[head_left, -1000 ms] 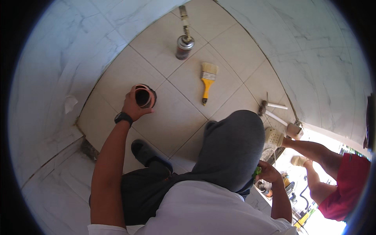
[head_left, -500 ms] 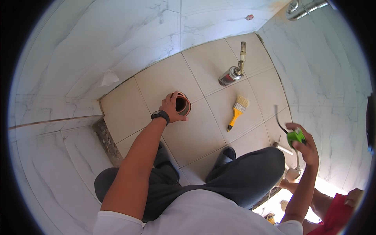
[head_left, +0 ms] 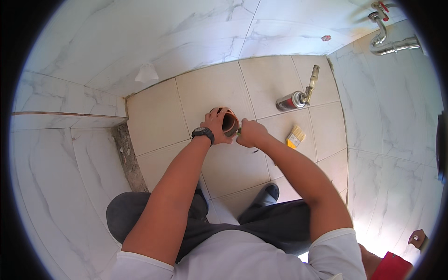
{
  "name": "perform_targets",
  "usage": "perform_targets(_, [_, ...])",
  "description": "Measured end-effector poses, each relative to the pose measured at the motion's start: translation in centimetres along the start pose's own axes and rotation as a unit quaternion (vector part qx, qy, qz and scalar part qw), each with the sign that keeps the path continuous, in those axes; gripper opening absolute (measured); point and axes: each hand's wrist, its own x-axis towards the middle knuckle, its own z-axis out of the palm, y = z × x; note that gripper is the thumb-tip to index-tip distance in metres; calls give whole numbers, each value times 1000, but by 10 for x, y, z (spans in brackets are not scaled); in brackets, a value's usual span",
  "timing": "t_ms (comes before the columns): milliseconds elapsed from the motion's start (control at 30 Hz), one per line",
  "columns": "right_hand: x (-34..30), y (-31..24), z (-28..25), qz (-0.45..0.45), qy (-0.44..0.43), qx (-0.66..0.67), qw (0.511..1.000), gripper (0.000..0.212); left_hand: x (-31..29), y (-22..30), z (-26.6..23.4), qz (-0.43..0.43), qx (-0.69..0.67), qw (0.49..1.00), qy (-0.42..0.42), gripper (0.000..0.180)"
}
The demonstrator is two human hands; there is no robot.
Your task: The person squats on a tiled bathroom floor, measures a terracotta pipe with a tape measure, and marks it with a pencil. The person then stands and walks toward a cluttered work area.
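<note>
A: Set against the earlier frame, our right hand (head_left: 252, 134) is now in beside the brown pipe section (head_left: 230, 125) instead of well off to our right, and the small green tool (head_left: 239, 132) comes with it.

B: And our left hand (head_left: 214, 125)?

A: Its grip is clamped around the left side of the pipe section, whose mouth faces up at us. We can't tell whether it rests on the floor tiles (head_left: 158, 116) or just above them.

B: The right grip?

A: Together around the green tool. Our fingers hide most of it, so we can't say whether it touches the rim.

B: How far along are we?

A: Early, we'd judge. The pipe section is steadied and the tool is at its edge, but we make out no finished change there, so that work seems left. The torch canister (head_left: 294, 100) and the brush (head_left: 296, 136), partly behind our right forearm (head_left: 298, 170), are on the floor, out of both hands.
</note>
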Motion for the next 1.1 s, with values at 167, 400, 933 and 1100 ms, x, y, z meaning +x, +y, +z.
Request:
perform_targets(167, [-65, 91, 1, -2, -127, -93, 988, 71, 1, 1, -4, -2, -2, 1000, -12, 132])
perform_targets(400, [-272, 280, 2, 160, -147, 21, 976, 42, -1, 2, -1, 4, -4, 1000, -8, 132])
perform_targets(933, [-206, 207, 58, 9, -167, 188, 968, 32, 0, 5, 1, -13, 40, 999, 8, 142])
perform_targets(1100, [-128, 151, 81, -77, -191, 254, 945, 32, 2, -7, 8, 27, 14, 998, 50, 142])
